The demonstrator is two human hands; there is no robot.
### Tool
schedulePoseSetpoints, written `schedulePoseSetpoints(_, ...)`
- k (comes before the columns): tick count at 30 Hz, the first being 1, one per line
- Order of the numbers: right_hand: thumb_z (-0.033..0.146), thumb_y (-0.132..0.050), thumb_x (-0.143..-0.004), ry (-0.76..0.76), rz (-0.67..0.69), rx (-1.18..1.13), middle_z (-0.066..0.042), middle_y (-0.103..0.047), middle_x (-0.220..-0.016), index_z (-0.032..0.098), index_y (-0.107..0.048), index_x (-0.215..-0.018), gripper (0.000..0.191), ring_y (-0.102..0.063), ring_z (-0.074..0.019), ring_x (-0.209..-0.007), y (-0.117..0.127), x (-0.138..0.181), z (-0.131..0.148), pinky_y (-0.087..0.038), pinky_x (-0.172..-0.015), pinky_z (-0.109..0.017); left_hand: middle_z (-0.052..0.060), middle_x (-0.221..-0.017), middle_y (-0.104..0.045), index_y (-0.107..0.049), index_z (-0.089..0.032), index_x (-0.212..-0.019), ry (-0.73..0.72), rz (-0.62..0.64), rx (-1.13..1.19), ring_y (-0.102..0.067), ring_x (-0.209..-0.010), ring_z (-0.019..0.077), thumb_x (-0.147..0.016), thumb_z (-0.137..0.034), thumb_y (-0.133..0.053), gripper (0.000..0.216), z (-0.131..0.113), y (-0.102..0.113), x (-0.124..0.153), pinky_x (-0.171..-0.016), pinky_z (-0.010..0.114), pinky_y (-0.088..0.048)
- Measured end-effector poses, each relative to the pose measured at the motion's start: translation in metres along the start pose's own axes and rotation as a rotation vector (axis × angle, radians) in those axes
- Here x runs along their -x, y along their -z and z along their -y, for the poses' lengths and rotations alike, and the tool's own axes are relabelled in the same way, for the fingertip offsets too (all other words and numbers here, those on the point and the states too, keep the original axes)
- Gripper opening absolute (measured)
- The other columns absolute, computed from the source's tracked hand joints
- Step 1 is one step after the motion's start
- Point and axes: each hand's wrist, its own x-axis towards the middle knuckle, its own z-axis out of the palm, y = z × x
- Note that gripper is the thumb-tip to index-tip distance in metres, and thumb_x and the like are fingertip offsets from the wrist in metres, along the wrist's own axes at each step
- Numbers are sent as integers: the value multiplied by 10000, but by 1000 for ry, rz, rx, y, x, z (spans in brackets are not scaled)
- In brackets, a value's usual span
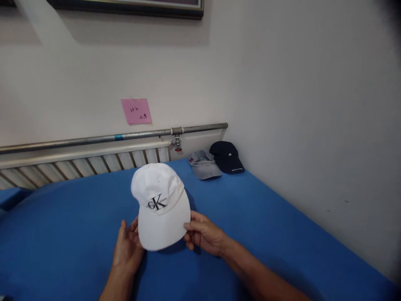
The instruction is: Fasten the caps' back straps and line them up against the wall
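Observation:
A white baseball cap (pixel 164 230) with black "CK" lettering is held tilted over the blue surface, its brim toward me. My right hand (pixel 205 234) pinches the brim's right edge, thumb on top and fingers beneath. At the brim's left side is my left hand (pixel 128 246), thumb raised and apart from the cap. Its fingertips reach the brim's edge and are partly hidden behind it; whether they bear any weight I cannot tell. Farther back lie a grey cap (pixel 206 167) and a dark navy cap (pixel 227 158), side by side and touching.
The blue-covered surface (pixel 78 217) meets a white wall (pixel 313 104) on the right. Along the back run a radiator (pixel 94 166) and a metal pipe (pixel 144 134) with a red-handled valve (pixel 178 149). A pink note (pixel 136 111) and a framed picture (pixel 131 7) are on the wall above.

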Motion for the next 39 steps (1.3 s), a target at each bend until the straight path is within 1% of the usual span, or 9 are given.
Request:
schedulePoseSetpoints(3,237,-763,-621,71,-73,-4,29,-603,-649,160,-563,-933,379,-546,-88,-525,12,-32,14,-425,-451,-206,133,-959,-719,-615,-100,-1059,-52,19,-51,-722,-819,204,-989,-361,-357,374,6,-3,-4,-718,327,-592)
schedulePoseSetpoints(8,234,-754,-612,158,-152,-14,46,-574,-603,184,-514,-852,342,-542,-96,-538,38,-92,27,-400,-461,-205,185,-1067,-693,-619,-86,-1069,-48,16,-164,-697,-946,260,-959,-362,-416,360,15,-7,-12,-790,389,-572)
schedulePoseSetpoints(14,214,-750,-626,197,-194,-22,51,-562,-624,187,-516,-867,337,-537,-91,-532,64,-142,41,-400,-484,-215,159,-940,-723,-678,-147,-956,-31,27,-211,-669,-976,365,-785,-566,-599,459,33,9,-49,-799,494,-540)
schedulePoseSetpoints(18,164,-705,-665,190,-211,-18,51,-553,-618,185,-520,-850,262,-538,-89,-536,75,-162,54,-399,-490,-211,155,-930,-721,-684,-174,-947,-34,44,-236,-636,-1044,391,-728,-610,-642,490,44,20,-66,-800,513,-524)
schedulePoseSetpoints(25,130,-669,-781,110,-298,40,47,-527,-599,152,-530,-812,144,-518,-83,-501,90,-175,64,-388,-456,-197,152,-888,-721,-695,-185,-895,-55,26,-275,-679,-858,351,-685,-612,-687,476,54,28,-73,-656,440,-526)
schedulePoseSetpoints(27,206,-627,-869,99,-355,70,21,-576,-708,133,-572,-905,98,-546,-85,-560,93,-174,63,-448,-497,-207,150,-890,-722,-702,-187,-895,-48,41,-274,-679,-848,346,-690,-597,-694,458,54,30,-74,-656,436,-523)
schedulePoseSetpoints(30,316,-568,-932,85,-444,116,-54,-628,-1015,136,-586,-1112,256,-627,-144,-805,95,-171,61,-551,-686,-309,145,-894,-723,-704,-186,-895,-38,64,-289,-677,-850,342,-686,-588,-706,453,53,30,-73,-671,435,-524)
schedulePoseSetpoints(32,330,-570,-929,80,-499,144,-84,-608,-1146,149,-568,-1187,316,-628,-191,-945,94,-170,60,-551,-793,-382,136,-886,-722,-698,-183,-905,-47,76,-305,-676,-852,336,-675,-603,-709,480,53,29,-71,-680,434,-525)
schedulePoseSetpoints(39,332,-573,-927,70,-618,250,-94,-592,-1200,155,-557,-1218,341,-617,-213,-1008,89,-165,59,-538,-842,-418,129,-862,-711,-680,-150,-912,-123,64,-340,-677,-803,313,-637,-659,-710,580,55,18,-61,-673,425,-518)
